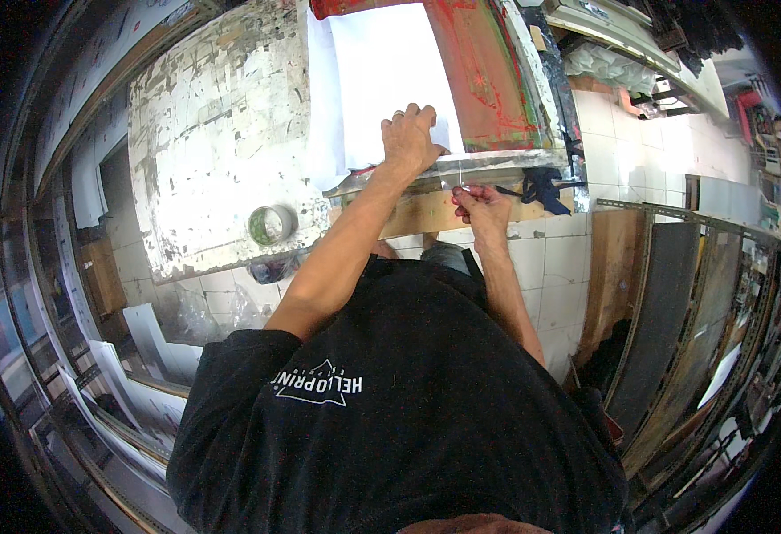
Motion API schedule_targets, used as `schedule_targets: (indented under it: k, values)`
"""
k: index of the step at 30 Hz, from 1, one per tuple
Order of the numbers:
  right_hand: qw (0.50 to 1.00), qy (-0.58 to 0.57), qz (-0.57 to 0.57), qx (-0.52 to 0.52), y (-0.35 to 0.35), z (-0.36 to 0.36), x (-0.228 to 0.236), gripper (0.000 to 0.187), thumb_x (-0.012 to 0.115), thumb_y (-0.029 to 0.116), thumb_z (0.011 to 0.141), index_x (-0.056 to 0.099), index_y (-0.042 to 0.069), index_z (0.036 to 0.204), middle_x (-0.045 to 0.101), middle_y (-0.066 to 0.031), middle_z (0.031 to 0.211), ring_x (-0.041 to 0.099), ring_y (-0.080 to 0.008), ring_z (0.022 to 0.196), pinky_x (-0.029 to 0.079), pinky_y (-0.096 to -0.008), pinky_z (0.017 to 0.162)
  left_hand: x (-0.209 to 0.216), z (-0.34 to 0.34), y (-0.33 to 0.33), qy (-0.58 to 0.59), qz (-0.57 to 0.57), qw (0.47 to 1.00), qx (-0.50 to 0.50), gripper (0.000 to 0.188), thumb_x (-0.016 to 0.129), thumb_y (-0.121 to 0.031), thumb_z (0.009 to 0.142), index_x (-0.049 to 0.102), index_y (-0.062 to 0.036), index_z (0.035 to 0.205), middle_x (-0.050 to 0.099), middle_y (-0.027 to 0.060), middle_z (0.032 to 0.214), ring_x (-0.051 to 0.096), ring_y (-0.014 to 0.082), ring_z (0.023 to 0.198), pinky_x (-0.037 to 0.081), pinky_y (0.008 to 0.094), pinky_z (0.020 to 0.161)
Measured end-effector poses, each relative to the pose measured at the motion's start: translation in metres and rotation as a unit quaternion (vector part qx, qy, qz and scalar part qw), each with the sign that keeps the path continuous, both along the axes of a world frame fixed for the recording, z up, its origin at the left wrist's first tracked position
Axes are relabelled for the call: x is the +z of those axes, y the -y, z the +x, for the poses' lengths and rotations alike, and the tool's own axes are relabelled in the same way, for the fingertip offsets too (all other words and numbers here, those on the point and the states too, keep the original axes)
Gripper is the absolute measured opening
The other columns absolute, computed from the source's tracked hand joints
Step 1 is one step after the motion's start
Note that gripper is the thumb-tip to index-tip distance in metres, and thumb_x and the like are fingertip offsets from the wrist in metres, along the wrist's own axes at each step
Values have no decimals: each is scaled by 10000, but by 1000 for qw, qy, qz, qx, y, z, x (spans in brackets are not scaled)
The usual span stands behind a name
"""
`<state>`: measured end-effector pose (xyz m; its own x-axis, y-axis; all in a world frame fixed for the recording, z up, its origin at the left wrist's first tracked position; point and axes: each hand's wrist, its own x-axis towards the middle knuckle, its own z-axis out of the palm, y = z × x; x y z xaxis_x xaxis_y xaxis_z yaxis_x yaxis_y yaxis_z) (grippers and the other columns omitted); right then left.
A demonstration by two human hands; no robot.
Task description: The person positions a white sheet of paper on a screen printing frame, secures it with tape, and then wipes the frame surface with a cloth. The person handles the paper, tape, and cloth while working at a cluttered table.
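A white paper sheet [386, 67] lies over part of a screen-printing frame with a red and green stained mesh [479, 84]. My left hand [411, 140] rests on the lower part of the sheet, fingers slightly bent and apart, thumb towards the right edge. Just below the frame's near edge, my right hand [484, 212] is closed in a pinch on a small, thin, clear-looking strip [461, 171]. This strip reaches up towards the frame's edge; its exact kind is too small to tell. A dark bunched cloth [546, 190] lies to the right of that hand.
To the left is a paint-spattered white table [221, 133], with an open round can [271, 225] near its front edge. Metal racks with boards [653, 303] stand at the right, and more shelving [79, 356] at the left. White floor tiles [561, 267] show below the table.
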<state>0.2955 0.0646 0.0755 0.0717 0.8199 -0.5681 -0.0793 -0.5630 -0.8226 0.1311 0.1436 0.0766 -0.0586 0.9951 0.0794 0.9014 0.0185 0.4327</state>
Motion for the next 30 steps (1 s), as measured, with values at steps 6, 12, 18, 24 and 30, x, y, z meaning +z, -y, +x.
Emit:
schedule_targets:
  k: [6, 12, 18, 24, 30]
  values:
    - [1000, 8, 11, 14, -3, -1, -23, 135, 743, 69, 817, 639, -10, 851, 676, -75, 721, 585, -107, 531, 408, -214, 474, -2, -7, 5, 148, -179, 970, -73, 185, 746, -234, 755, 742, -88, 867, 716, 141, 860, 646, 309, 901, 485, 414, 821]
    - [995, 55, 67, 52, -18, -5, -58, 90, 636, -19, 863, 632, -48, 948, 682, -95, 782, 629, -132, 594, 471, -238, 503, 20, -9, 19, 49, -103, 978, -176, 337, 783, -346, 682, 764, -107, 918, 711, 131, 855, 619, 303, 938, 459, 401, 858]
    - [992, 51, 117, 9, -14, -11, -62, 83, 640, -8, 861, 639, -86, 890, 677, -113, 754, 639, -154, 580, 484, -279, 475, 18, -1, 28, -8, -60, 982, -181, 366, 828, -280, 594, 744, -80, 888, 701, 108, 890, 595, 277, 982, 425, 409, 877]
    - [948, 254, 169, 92, -21, 3, -49, 196, 737, 141, 796, 668, -42, 813, 675, -137, 687, 663, -254, 587, 517, -349, 533, 18, 11, 33, -75, -4, 981, -176, 356, 786, -193, 583, 682, -50, 892, 660, 110, 895, 576, 271, 993, 383, 388, 872]
    - [843, 457, 214, 188, -28, 16, -50, 341, 807, 324, 716, 691, 5, 742, 685, -177, 714, 677, -348, 668, 522, -434, 631, 15, 28, 34, -151, 18, 976, -156, 310, 698, -108, 554, 635, -30, 848, 633, 135, 857, 565, 283, 943, 359, 391, 793]
